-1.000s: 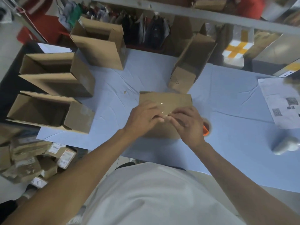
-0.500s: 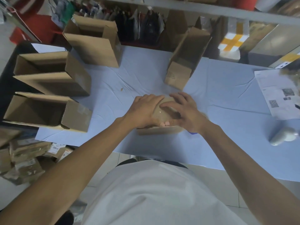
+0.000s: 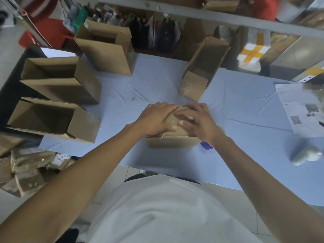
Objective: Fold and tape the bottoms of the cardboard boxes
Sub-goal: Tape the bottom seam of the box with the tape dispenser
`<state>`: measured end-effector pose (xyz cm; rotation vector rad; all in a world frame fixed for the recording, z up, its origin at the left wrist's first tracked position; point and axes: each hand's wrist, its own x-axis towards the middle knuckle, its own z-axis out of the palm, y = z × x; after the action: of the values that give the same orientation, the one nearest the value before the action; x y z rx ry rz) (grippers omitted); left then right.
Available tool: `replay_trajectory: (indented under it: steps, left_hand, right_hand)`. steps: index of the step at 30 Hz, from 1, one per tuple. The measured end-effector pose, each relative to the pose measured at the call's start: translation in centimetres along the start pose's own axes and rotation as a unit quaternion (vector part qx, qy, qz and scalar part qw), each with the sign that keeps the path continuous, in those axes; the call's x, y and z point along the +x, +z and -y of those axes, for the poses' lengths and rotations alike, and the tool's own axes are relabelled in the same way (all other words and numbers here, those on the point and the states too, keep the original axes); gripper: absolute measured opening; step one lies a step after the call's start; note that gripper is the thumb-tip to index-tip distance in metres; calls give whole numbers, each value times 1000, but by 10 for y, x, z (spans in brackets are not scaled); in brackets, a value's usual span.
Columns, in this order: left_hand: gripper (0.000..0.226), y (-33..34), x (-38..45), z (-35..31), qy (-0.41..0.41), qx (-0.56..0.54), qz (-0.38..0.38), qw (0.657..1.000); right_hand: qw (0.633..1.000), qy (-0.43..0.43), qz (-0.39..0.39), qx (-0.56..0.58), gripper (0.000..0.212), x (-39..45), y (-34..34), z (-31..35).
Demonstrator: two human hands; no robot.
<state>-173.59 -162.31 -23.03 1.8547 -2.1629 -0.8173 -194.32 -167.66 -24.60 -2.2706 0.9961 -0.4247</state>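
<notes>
A small cardboard box (image 3: 172, 142) stands bottom up on the blue table (image 3: 245, 137) in front of me. Glossy clear tape (image 3: 172, 121) runs across its folded flaps. My left hand (image 3: 157, 119) lies palm down on the left part of the top, its fingers reaching the far edge. My right hand (image 3: 198, 121) presses on the right part with spread fingers. The two hands cover most of the top. A blue piece of a tool (image 3: 206, 146) pokes out beside the box under my right wrist.
Open boxes stand around: two at the left (image 3: 61, 79) (image 3: 52, 120), one at the back (image 3: 108, 48), one tilted at the back right (image 3: 203, 67). A printed sheet (image 3: 301, 109) and a grey object (image 3: 305, 155) lie at the right. Wrapped parcels (image 3: 29, 169) sit on the floor left.
One second ago my fingers pinched at the tape in the middle of the box top. Both hands then flattened and slid toward the far edge, where they stay pressed.
</notes>
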Motion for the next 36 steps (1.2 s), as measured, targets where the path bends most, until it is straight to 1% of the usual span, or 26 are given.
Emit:
replay_trajectory:
  steps: [1, 2, 4, 5, 7, 9, 11, 14, 15, 16, 18, 19, 20, 21, 23, 24, 25, 26, 28, 29, 30, 31, 32, 33, 34, 36]
  left_hand:
    - [71, -2, -2, -2, 2, 0, 3, 1000]
    - [74, -2, -6, -4, 5, 6, 7, 1000]
    - [89, -2, -14, -9, 9, 19, 17, 1000]
    - [92, -3, -14, -9, 3, 10, 21, 1000]
    - [90, -6, -7, -5, -13, -13, 24, 1000]
    - [85, -12, 3, -2, -14, -9, 35, 999]
    - [87, -17, 6, -3, -5, 9, 43, 999]
    - [122, -5, -7, -7, -2, 116, 49, 992]
    - [127, 2, -11, -7, -2, 145, 35, 989]
    - [127, 7, -14, -5, -2, 155, 9, 988]
    - [120, 7, -15, -2, -11, 156, -50, 986]
    - [118, 4, -17, 0, -26, 145, -73, 986]
    - [116, 2, -19, 2, -52, 113, -105, 987]
    - [116, 2, -22, 4, -89, 57, -153, 983]
    - [117, 5, -28, 7, -194, -99, -237, 947]
    - [117, 6, -30, 8, -249, -166, -244, 922]
    - [118, 7, -31, 10, -296, -218, -233, 900]
    - [120, 8, -32, 13, -329, -267, -216, 880]
    - [122, 9, -35, 17, -372, -352, -203, 834]
    - [119, 8, -38, 24, -386, -376, -217, 814]
    - [109, 9, -42, 32, -388, -388, -241, 800]
    - [92, 10, -46, 40, -375, -392, -259, 799]
    - [75, 10, -51, 47, -349, -387, -267, 810]
    - [64, 11, -55, 53, -320, -387, -265, 823]
    - [63, 11, -58, 58, -294, -396, -259, 831]
    - [69, 5, -60, 67, -258, -403, -255, 840]
  right_hand:
    - [1000, -4, 3, -12, 38, -1, -2, 0]
    - [999, -5, 26, -25, 45, -3, -4, 1]
    - [996, -8, 84, -43, 62, -4, -8, 4]
    - [995, -14, 88, -48, 62, -4, -9, 3]
    - [998, -16, 61, -31, 49, -1, -7, 0]
    - [1000, 5, 18, 1, 37, 3, -3, -2]
    - [999, 49, -12, 17, 37, 7, -2, 0]
    - [997, 78, -7, 18, 44, 12, -3, 4]
    - [997, 71, 12, 11, 51, 11, -5, 5]
    - [997, 54, 45, -13, 65, 8, -6, 5]
    - [988, 24, 114, -103, 102, 5, -13, 5]
    - [981, 29, 135, -137, 111, 6, -16, 5]
    - [979, 50, 139, -138, 112, 6, -20, 7]
    - [984, 78, 123, -107, 106, 8, -23, 8]
    - [990, 131, 56, 24, 85, 8, -26, 11]
    - [978, 165, 23, 123, 74, 7, -24, 14]
    - [955, 197, 6, 221, 65, 5, -18, 18]
    - [934, 222, 6, 281, 62, 3, -11, 20]
    - [910, 250, 34, 330, 65, -3, 7, 16]
    - [898, 259, 47, 353, 67, -5, 15, 13]
    - [887, 266, 57, 374, 65, -7, 23, 11]
    - [882, 272, 61, 379, 56, -7, 30, 10]
    - [885, 276, 59, 371, 42, -6, 36, 11]
    - [889, 281, 49, 357, 28, -3, 40, 15]
    - [892, 291, 31, 345, 21, 0, 44, 17]
    - [905, 295, -5, 307, 23, 12, 50, 20]
